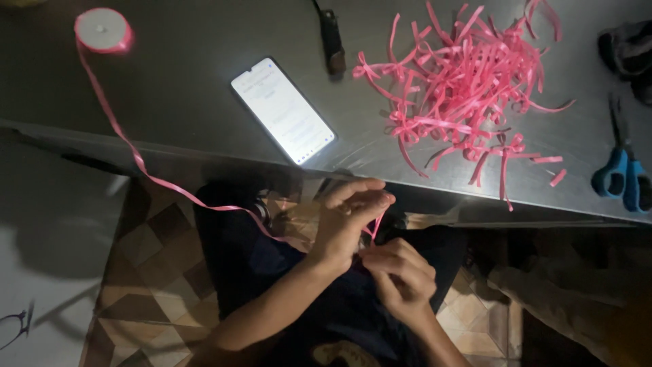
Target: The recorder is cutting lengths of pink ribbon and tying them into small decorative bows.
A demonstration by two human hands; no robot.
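Pink ribbon (377, 223) is pinched between left hand (348, 216) and right hand (401, 275) over the lap, its length trailing off toward 10 o'clock to the spool (102, 30), left hand nearer.

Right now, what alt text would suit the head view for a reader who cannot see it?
Two hands, left and right, pinch a pink ribbon that trails from a spool on a dark table. A lit phone, a pile of bows and blue scissors lie there.
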